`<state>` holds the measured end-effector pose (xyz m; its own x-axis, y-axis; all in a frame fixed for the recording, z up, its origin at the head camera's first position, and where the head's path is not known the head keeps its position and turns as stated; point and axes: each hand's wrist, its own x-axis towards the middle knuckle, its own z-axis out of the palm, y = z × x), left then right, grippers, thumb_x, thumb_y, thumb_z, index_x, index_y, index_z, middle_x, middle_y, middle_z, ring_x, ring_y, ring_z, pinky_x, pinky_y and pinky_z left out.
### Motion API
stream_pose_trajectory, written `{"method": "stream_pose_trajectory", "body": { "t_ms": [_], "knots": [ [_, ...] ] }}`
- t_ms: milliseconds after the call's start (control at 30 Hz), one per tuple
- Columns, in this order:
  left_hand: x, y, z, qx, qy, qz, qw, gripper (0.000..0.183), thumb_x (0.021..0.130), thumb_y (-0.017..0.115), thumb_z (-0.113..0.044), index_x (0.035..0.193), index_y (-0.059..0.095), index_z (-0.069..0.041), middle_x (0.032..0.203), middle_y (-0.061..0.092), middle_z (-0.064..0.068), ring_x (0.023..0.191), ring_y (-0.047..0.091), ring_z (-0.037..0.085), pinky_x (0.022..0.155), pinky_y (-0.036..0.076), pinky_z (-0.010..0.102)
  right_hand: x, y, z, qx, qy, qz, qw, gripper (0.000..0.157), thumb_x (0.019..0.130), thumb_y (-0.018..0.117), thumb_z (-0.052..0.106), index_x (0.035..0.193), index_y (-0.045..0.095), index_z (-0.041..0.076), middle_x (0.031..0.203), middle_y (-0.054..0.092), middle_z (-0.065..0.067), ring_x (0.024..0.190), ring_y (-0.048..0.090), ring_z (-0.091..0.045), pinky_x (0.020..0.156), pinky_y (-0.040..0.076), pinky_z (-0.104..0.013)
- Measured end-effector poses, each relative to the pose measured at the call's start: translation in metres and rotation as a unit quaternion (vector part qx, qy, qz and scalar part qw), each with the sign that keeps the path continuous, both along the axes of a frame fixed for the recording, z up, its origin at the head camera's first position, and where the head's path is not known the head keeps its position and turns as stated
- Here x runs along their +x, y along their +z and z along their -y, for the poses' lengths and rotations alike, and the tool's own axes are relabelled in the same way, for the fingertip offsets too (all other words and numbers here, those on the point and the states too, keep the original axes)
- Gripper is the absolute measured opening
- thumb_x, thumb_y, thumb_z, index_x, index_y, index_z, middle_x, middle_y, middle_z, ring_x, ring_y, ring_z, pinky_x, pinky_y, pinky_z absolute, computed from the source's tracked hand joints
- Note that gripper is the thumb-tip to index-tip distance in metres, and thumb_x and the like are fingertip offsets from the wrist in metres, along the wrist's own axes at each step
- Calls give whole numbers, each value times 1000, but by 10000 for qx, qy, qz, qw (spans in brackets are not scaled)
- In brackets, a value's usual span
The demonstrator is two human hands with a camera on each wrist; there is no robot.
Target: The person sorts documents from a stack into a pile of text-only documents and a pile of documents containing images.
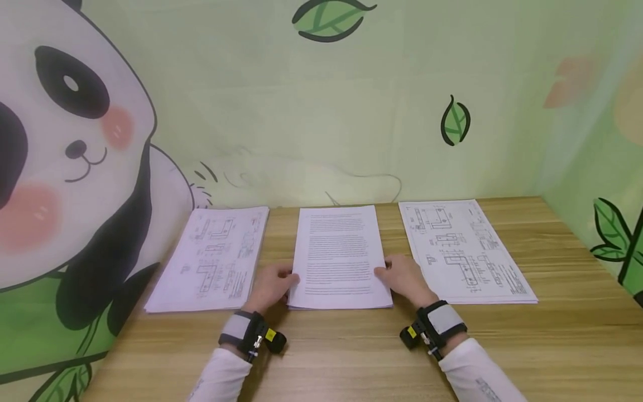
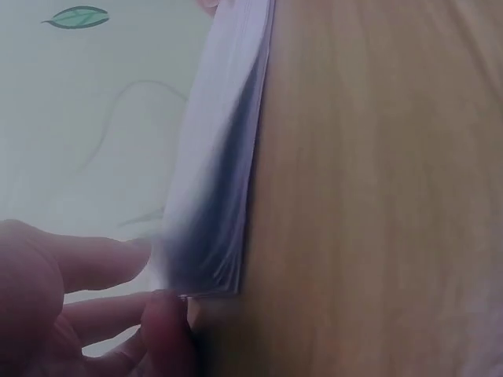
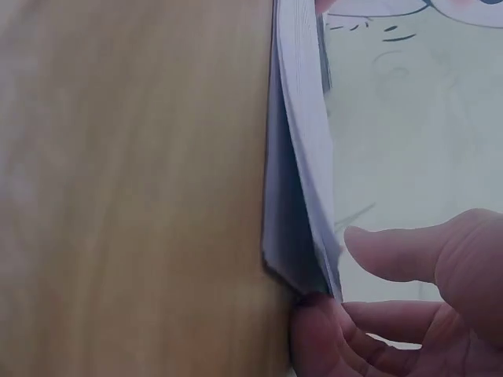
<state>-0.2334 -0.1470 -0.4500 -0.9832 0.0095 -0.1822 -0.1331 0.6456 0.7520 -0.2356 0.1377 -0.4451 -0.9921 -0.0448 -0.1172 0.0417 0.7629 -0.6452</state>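
In the head view, a wooden surface (image 1: 346, 349) with long brown grain carries three stacks of white paper, each with a four-sided shape. The middle stack (image 1: 335, 254), printed with lines of text, lies between the two hands. The left hand (image 1: 272, 285) pinches its left side and the right hand (image 1: 404, 278) its right side, with the thumbs over the top sheet. The left stack (image 1: 208, 259) and the right stack (image 1: 464, 254) show technical drawings. On the far side, the smooth pale green wall (image 1: 301, 111) has a painted panda (image 1: 85, 151).

In the left wrist view, thin sheets separate like a fan near the fingertips of the left hand.

In the right wrist view, a dark narrow gap opens among the sheets, beside the curled fingers of the right hand.
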Motion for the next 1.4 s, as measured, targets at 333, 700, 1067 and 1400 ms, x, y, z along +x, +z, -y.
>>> {"method": "stream_pose_trajectory", "body": {
  "t_ms": [333,700,1067,1400],
  "knots": [
    [-1,9,16,-126,32,-23,9999,42,91,54,-31,126,59,-8,90,69,12,69,60,19,61,48,29,-3,7,4,423,-234,-392,9981,36,91,52,24,60,56,5,50,42,-1,42,40,-14,37,25,-22],
    [10,44,48,-337,4,-809,9962,45,93,49,-38,130,54,-12,129,58,14,104,58,28,82,50,41,1,32,33,-369,-295,-1432,9886,33,90,55,26,111,67,5,87,69,-12,69,57,-21,56,40,-26],
    [9,71,82,-691,57,-1346,9885,47,95,47,-37,134,50,-10,140,47,20,128,42,38,102,37,58,4,37,75,-1507,-129,-1942,9692,42,90,56,26,131,52,13,101,68,-9,85,63,-22,67,51,-34],
    [7,71,129,-1002,169,-430,9939,69,93,41,-52,145,32,-8,151,27,25,136,24,46,105,28,64,8,38,125,-2254,282,-2162,9495,39,90,57,20,129,54,13,104,68,-8,91,62,-19,72,54,-35]
  ]
}}
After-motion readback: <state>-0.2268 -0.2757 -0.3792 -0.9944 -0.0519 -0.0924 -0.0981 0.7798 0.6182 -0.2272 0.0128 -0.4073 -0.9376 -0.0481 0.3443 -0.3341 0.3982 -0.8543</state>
